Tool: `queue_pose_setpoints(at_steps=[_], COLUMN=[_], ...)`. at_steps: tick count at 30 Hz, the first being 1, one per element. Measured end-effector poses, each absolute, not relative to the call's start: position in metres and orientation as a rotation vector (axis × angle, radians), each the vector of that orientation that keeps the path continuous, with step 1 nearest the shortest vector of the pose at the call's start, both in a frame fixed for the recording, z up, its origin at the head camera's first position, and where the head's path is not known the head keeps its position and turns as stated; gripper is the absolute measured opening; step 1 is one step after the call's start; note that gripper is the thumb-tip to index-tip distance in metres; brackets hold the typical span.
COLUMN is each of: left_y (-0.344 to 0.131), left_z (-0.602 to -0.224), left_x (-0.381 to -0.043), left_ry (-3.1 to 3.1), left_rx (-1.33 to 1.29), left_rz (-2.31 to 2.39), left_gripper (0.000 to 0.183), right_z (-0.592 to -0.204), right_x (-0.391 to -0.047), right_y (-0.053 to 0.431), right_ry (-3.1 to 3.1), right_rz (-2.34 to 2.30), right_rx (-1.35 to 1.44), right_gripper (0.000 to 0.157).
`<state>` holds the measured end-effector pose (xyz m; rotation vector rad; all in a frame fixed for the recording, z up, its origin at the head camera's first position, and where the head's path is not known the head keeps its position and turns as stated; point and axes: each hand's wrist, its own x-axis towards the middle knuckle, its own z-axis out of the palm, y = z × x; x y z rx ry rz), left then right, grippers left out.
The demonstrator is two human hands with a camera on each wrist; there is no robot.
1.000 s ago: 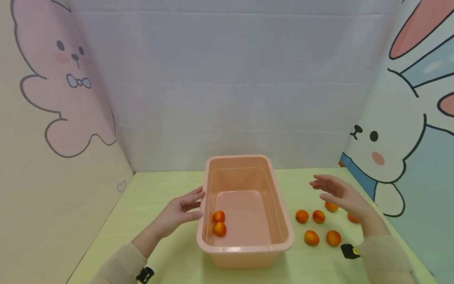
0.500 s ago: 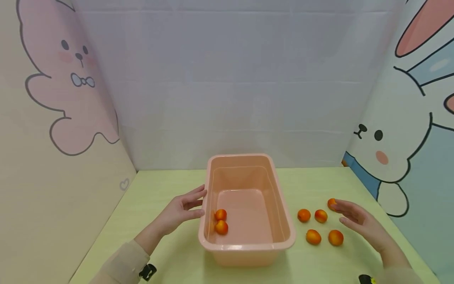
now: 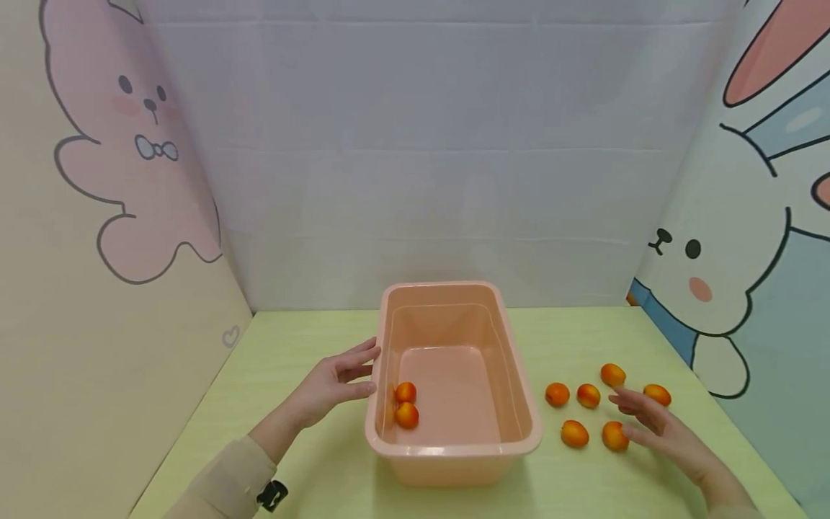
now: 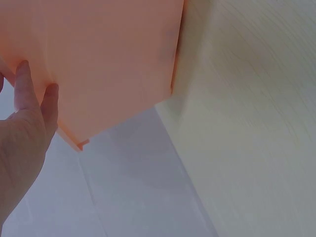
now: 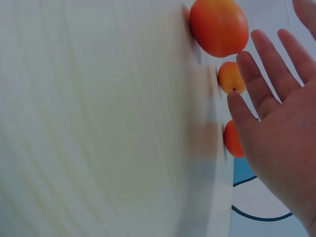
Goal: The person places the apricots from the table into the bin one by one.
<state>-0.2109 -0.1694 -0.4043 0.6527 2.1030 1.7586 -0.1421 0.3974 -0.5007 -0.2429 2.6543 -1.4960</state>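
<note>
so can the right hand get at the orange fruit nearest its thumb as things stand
Probably yes: the right hand looks empty, overlaps the edge of that orange fruit in the head view, and nothing seems to block it; whether they touch, I can't tell.

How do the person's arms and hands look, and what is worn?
The left hand and the right hand are bare. The left sleeve is cream, with a small black object beside it; only a pale edge of the right sleeve shows.
</note>
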Motion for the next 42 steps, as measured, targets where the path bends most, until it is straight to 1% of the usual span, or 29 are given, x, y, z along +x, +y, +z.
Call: queue_pose_setpoints(at_steps=[2, 4, 9, 17, 25, 28, 33, 38, 42], left_y=[-0.169, -0.169, -0.169, -0.170, -0.172, -0.172, -0.171, -0.171, -0.171], left_z=[-0.405, -0.405, -0.405, -0.405, -0.406, -0.406, -0.407, -0.408, -0.408], left_x=[-0.211, -0.211, -0.211, -0.212, -0.212, -0.211, -0.210, -0.211, -0.211], left_ry=[2.104, 2.103, 2.093, 2.099, 2.090, 2.086, 2.076, 2.076, 2.089], left_rx=[0.657, 0.662, 0.669, 0.671, 0.665, 0.673, 0.684, 0.693, 0.693], left_rz=[1.756, 1.755, 1.763, 1.760, 1.769, 1.775, 1.777, 1.777, 1.767], left_gripper=[0.066, 0.066, 0.067, 0.067, 0.067, 0.067, 0.067, 0.067, 0.066], right_z=[-0.506, -0.510, -0.516, -0.516, -0.518, -0.518, -0.516, -0.510, -0.499], right_x=[-0.142, -0.142, -0.142, -0.144, -0.148, -0.148, -0.146, -0.146, -0.148], right_y=[0.397, 0.399, 0.401, 0.401, 0.404, 0.404, 0.403, 0.399, 0.394], right_ry=[2.629, 2.618, 2.627, 2.639, 2.632, 2.670, 2.751, 2.787, 2.769], right_rz=[-1.490, -1.502, -1.530, -1.456, -1.413, -1.330, -1.206, -1.242, -1.342], right_rx=[-0.226, -0.266, -0.358, -0.363, -0.415, -0.378, -0.222, -0.207, -0.256], right_gripper=[0.059, 0.060, 0.058, 0.057, 0.052, 0.049, 0.048, 0.048, 0.046])
